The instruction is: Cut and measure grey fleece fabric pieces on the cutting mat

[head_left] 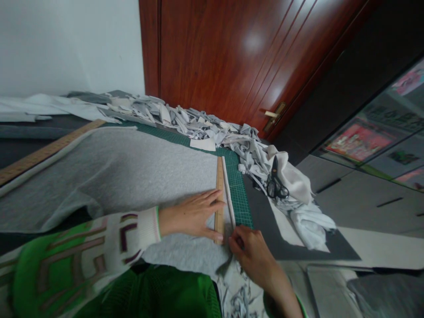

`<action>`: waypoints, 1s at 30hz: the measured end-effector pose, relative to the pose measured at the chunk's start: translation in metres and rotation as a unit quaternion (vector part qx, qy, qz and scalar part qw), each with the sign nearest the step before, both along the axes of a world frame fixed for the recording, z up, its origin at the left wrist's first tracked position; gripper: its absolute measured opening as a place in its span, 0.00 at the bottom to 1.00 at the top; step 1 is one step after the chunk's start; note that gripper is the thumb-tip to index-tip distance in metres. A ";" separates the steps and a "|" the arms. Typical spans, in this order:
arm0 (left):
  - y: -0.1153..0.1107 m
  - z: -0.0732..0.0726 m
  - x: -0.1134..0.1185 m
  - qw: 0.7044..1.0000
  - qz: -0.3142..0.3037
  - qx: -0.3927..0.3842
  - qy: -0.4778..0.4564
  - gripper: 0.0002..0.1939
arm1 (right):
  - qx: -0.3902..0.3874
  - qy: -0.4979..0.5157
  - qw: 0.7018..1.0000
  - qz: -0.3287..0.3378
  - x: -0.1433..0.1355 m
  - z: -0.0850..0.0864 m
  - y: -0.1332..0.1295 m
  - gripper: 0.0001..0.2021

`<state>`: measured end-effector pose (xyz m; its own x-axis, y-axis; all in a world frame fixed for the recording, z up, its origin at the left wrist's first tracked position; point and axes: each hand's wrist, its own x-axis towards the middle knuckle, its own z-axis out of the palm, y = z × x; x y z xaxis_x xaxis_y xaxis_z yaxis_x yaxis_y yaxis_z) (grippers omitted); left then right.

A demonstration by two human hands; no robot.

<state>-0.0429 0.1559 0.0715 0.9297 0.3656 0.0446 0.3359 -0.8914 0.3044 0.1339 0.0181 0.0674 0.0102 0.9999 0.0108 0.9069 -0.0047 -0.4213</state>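
Note:
Light grey fabric lies over a green cutting mat. A short wooden ruler rests on it near its right edge. My left hand is spread over the ruler with its fingers apart, pressing on it. My right hand is closed at the lower end of the pale strip along the fabric's edge; its fingertips are curled and what they pinch is hard to see. A long wooden ruler lies along the fabric's left edge.
Piled fabric scraps run along the table's far side. Black scissors lie on the scraps at the right, beside white cloth. A wooden door stands behind, with a dark cabinet to the right.

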 end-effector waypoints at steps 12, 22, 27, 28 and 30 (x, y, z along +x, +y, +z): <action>0.010 0.002 -0.043 0.999 0.045 0.021 -0.006 0.40 | 0.045 0.027 0.999 -0.014 -0.003 -0.009 -0.001 0.10; 0.012 -0.001 -0.045 0.999 0.042 0.007 -0.013 0.42 | 0.135 0.107 0.984 0.032 0.010 0.016 0.038 0.11; 0.011 0.000 -0.045 0.999 0.044 0.018 -0.007 0.42 | 0.108 0.082 0.987 0.089 -0.003 0.013 0.067 0.10; 0.010 0.000 -0.044 0.999 0.044 0.018 -0.010 0.41 | 0.113 0.067 0.987 0.095 -0.004 0.009 0.070 0.10; 0.011 -0.001 -0.044 0.999 0.043 0.019 -0.010 0.40 | 0.131 0.050 0.985 0.096 -0.001 0.000 0.073 0.10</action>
<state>-0.0864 0.1665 0.0710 0.8937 0.4417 0.0790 0.4057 -0.8705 0.2787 0.1328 0.0908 0.0672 -0.1642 0.9466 0.2775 0.8340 0.2835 -0.4734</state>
